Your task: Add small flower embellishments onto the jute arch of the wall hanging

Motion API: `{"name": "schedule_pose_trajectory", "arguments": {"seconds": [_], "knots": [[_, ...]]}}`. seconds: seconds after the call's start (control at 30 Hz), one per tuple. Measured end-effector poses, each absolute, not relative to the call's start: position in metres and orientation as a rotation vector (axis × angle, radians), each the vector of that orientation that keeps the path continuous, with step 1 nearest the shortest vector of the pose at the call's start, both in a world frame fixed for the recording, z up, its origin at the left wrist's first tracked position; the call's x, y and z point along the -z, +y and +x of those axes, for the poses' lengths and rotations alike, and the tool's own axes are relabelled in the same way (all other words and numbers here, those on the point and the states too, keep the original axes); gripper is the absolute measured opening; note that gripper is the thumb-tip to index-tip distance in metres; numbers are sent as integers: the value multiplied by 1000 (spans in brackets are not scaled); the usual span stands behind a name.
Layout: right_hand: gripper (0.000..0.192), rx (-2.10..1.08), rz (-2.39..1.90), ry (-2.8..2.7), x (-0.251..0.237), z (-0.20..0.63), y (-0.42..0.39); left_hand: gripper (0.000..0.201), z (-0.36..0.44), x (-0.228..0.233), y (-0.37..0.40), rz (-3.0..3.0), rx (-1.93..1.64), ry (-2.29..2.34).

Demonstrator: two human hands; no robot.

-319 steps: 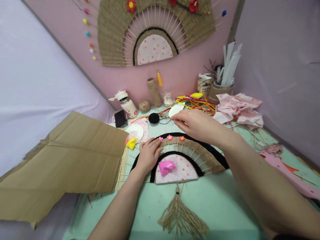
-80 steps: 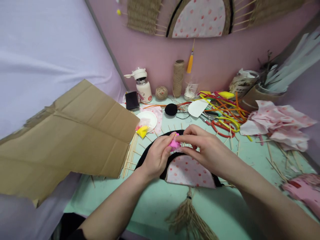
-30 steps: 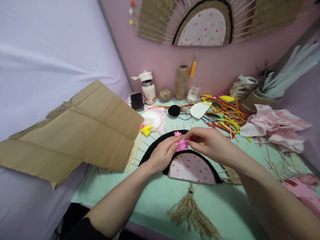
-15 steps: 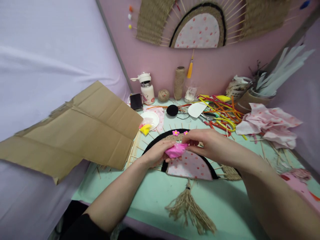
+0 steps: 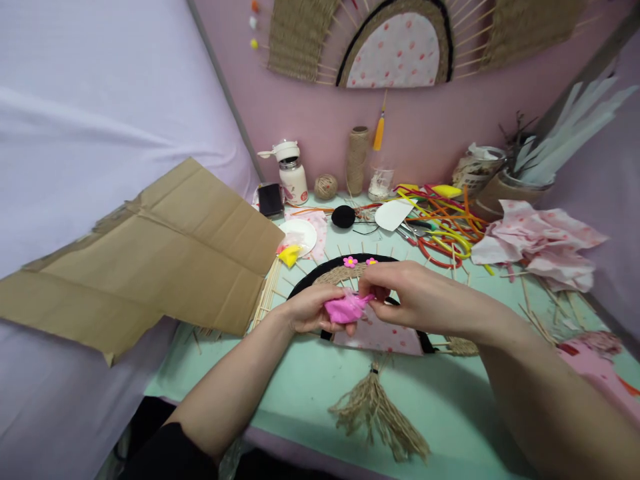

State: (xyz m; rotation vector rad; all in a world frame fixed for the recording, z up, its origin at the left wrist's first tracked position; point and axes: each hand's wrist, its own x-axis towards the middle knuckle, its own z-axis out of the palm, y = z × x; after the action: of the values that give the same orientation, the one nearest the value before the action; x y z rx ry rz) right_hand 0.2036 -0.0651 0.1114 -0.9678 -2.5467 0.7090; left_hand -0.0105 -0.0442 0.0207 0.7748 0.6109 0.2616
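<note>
My left hand (image 5: 305,310) grips a small pink plastic bag (image 5: 343,311) from the left. My right hand (image 5: 407,293) pinches the same bag's top right corner with thumb and forefinger. Both hands hover just above a fan-shaped jute craft (image 5: 336,274) with a black rim, wooden sticks and a spotted pink fabric half-circle (image 5: 385,339). Two small pink flowers (image 5: 351,262) sit on its woven band. A jute tassel (image 5: 376,412) hangs from its base toward me.
A large cardboard sheet (image 5: 150,247) lies at the left over the table edge. Behind are a white plate (image 5: 300,233) with a yellow bag (image 5: 289,255), a black yarn ball (image 5: 343,216), a flask (image 5: 291,179), twine spools (image 5: 356,159), coloured pipe cleaners (image 5: 440,223) and crumpled pink fabric (image 5: 540,243).
Both hands have brought the pink bag lower and toward me, over the fabric half-circle. The two flowers on the woven band now show fully.
</note>
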Motion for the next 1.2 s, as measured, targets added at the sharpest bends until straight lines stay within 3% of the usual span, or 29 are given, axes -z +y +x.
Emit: {"name": "schedule_pose_trajectory", "arguments": {"seconds": [0.53,0.9,1.2], "knots": [[18,-571,-1073,-2590,-113,201,-69,37,-8,-20,-45,774,-241,622],[15,-566,-1047,-2660,-121,214,-95,59,-8,-25,-53,942,-120,315],[11,-590,-911,-2733,-127,207,-132,50,6,-21,-72,1005,48,68]]}}
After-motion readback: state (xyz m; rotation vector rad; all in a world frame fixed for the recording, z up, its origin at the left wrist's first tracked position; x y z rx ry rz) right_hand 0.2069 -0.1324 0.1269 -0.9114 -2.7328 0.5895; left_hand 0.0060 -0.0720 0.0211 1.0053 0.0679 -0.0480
